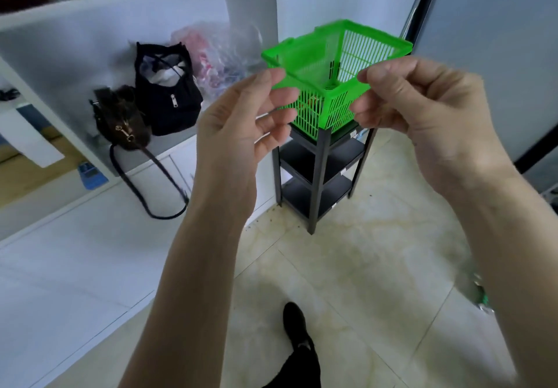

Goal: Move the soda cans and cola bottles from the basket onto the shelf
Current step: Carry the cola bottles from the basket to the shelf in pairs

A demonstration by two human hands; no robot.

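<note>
Shelving (320, 158), black and tiered, is carrying the green slatted basket (332, 64) on its far top. Left hand (241, 125) and right hand (422, 116) are hovering spread, empty, near its rim; cans inside look light, slippery, best gripped around their sides.

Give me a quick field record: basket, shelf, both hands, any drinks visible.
basket: green basket, on top of the black shelf
shelf tiers: lower tiers show nothing on them
left hand: open, raised in front of the basket, empty
right hand: open, raised in front of the basket, empty
drinks: something orange-red shows through the slats; kind unclear
</note>
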